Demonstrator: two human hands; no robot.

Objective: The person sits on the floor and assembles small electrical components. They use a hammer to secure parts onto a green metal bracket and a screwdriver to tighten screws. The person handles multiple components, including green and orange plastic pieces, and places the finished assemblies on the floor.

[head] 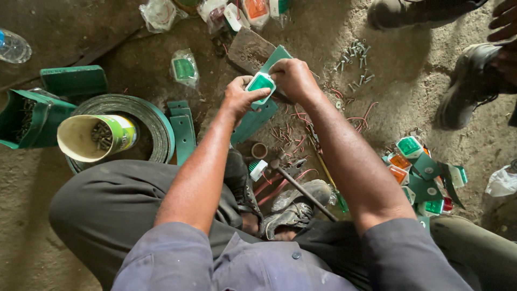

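Both my hands meet over a small white-framed green reflector point(261, 83). My left hand point(238, 97) grips its left side and my right hand point(293, 78) pinches its top right corner. Under the reflector lies a long green metal bracket point(253, 119) that rests on a rusty flat iron block point(249, 49) on the dirt floor. A hammer point(297, 180) lies between my feet, next to my worn shoe point(293, 207).
A tin of nails point(97, 137) sits inside a coil of green strap point(145, 116) at left, beside green brackets point(182, 129) and a green box point(27, 118). Finished green and orange reflectors point(425, 172) pile at right. Loose screws point(355, 56), another person's shoes point(468, 81) and packaged reflectors point(184, 68) lie beyond.
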